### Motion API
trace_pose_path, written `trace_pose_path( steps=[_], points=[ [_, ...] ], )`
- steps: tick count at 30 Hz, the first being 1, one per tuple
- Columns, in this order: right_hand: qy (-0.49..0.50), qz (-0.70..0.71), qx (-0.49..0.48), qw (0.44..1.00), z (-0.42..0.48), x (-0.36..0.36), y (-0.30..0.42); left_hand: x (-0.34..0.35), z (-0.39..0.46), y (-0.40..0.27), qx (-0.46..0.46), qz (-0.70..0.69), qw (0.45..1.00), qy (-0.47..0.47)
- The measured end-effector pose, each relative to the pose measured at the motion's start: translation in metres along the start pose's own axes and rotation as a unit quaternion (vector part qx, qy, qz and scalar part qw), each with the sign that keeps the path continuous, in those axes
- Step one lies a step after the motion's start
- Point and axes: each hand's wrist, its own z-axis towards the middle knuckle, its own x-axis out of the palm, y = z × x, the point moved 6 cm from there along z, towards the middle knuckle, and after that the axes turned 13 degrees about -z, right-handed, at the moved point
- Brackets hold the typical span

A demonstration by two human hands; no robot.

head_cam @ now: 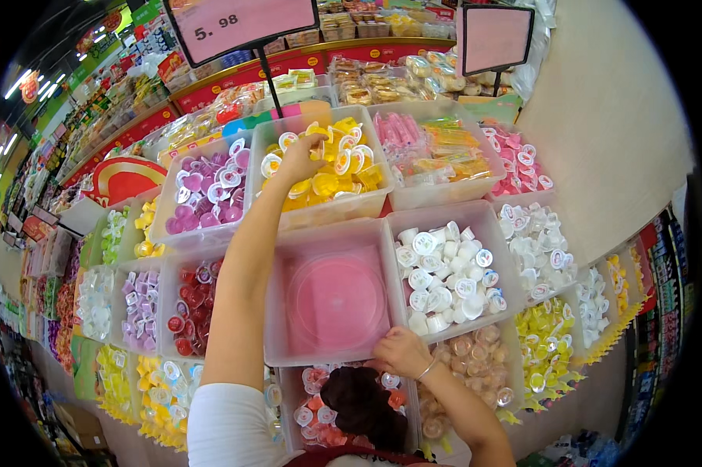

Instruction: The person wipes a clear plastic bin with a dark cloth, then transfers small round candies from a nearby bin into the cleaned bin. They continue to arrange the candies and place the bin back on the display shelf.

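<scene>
My left hand [302, 159] reaches into a translucent plastic bin [327, 211] of yellow jelly cups [326, 184]. Its fingers curve over the cups, with a gap between thumb and forefinger; whether a cup is gripped is hidden. Nearer to me stands another translucent bin [331, 236], whose pink bottom shows a round moulded ring. At that bin's near right corner, my right hand [402, 351] has its fingers curled over the rim. White jelly cups [444, 274] fill the bin just beyond this hand. Red-orange jelly cups [313, 417] lie in a lower bin, partly covered by dark hair [359, 403].
Purple jelly cups [210, 187] stand left of the yellow ones, and packaged jelly sticks [453, 140] to their right. Dark red cups [193, 306] sit beside my left forearm. A price sign [243, 26] on a black post [269, 82] and a second sign [497, 41] rise behind.
</scene>
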Motion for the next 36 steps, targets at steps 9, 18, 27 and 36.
trace_pose_path(
  steps=[9,18,27,36],
  points=[
    [0.052,-0.039,0.043,0.997,-0.002,-0.008,-0.002,-0.08,-0.2,-0.137,-0.094,-0.249,0.964,0.011],
    [0.014,0.014,0.081,0.997,-0.027,-0.006,0.11,-0.166,-0.526,-0.228,-0.181,-0.379,0.889,-0.182],
    [0.177,-0.02,0.061,0.982,-0.079,0.11,0.102,-0.165,-0.812,-0.392,-0.269,-0.136,0.837,-0.458],
    [0.009,0.039,0.004,0.999,-0.085,0.034,0.106,-0.082,-0.976,-0.471,-0.429,0.111,0.763,-0.471]
  ],
)
